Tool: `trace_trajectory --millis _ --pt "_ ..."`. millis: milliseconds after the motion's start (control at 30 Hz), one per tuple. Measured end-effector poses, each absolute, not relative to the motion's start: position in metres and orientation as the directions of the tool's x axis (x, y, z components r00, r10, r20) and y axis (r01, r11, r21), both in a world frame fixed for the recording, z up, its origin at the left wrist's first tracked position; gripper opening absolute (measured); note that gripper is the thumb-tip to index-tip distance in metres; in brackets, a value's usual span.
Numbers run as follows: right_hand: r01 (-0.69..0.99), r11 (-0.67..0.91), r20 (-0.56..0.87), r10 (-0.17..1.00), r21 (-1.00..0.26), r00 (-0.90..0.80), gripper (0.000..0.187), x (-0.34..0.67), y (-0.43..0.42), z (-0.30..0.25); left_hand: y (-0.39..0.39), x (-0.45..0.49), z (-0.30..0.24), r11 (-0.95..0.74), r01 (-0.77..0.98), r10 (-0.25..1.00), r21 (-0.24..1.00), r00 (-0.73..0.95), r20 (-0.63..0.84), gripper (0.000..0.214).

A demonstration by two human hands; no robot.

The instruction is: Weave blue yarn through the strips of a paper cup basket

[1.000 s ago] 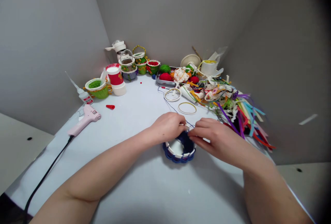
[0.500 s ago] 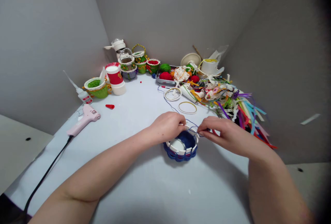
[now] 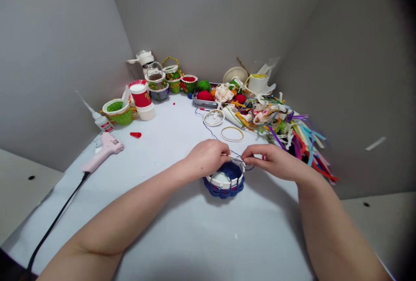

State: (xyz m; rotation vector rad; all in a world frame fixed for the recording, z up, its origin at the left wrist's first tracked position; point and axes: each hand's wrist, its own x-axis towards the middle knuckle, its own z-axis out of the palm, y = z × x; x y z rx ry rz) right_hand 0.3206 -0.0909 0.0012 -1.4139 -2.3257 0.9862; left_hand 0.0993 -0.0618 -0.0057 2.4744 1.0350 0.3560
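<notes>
A small blue and white woven basket [image 3: 224, 183] sits on the white table [image 3: 182, 229] in front of me. My left hand [image 3: 206, 157] is closed on the basket's far rim, pinching one of its white strips. My right hand [image 3: 271, 162] is pinched on a thin blue yarn strand [image 3: 211, 131] right at the rim. The strand runs from the basket back across the table toward the tray.
A pink glue gun [image 3: 102, 151] with a black cord lies at left beside a glue bottle [image 3: 100, 121]. Finished decorated cups [image 3: 118, 111], a red cup [image 3: 140, 95], a tray of yarn balls [image 3: 206, 96], two rings [image 3: 232, 134] and a pile of coloured ribbons [image 3: 292, 136] crowd the back and right.
My right hand pulled the yarn out to the right, then came back in close to the basket rim. My left hand stayed on the rim. The view shifted slightly.
</notes>
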Motion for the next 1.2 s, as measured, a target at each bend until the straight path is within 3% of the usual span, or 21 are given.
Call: trace_trajectory --millis 200,733,833,1033,1200 --pt "0.640 0.250 -0.158 0.846 -0.726 -0.509 0.026 0.322 -0.085 -0.006 -0.063 0.099 -0.004 -0.626 0.628 0.728 0.462 0.683 0.057 0.019" --pt "0.645 0.291 -0.045 0.891 -0.706 -0.452 0.025 0.322 -0.080 -0.013 -0.061 0.098 -0.005 -0.635 0.631 0.724 0.446 0.688 0.057 0.020" --pt "0.650 0.277 -0.069 0.888 -0.708 -0.454 0.023 0.321 -0.080 -0.014 -0.061 0.098 -0.006 -0.630 0.636 0.727 0.447 0.684 0.052 0.020" --pt "0.658 0.180 -0.255 0.823 -0.731 -0.507 0.025 0.317 -0.081 -0.020 -0.063 0.097 -0.002 -0.613 0.640 0.739 0.463 0.672 0.048 0.018" --pt "0.660 0.200 -0.221 0.840 -0.724 -0.496 0.027 0.316 -0.082 -0.017 -0.066 0.095 0.005 -0.614 0.667 0.751 0.423 0.658 0.053 0.019"
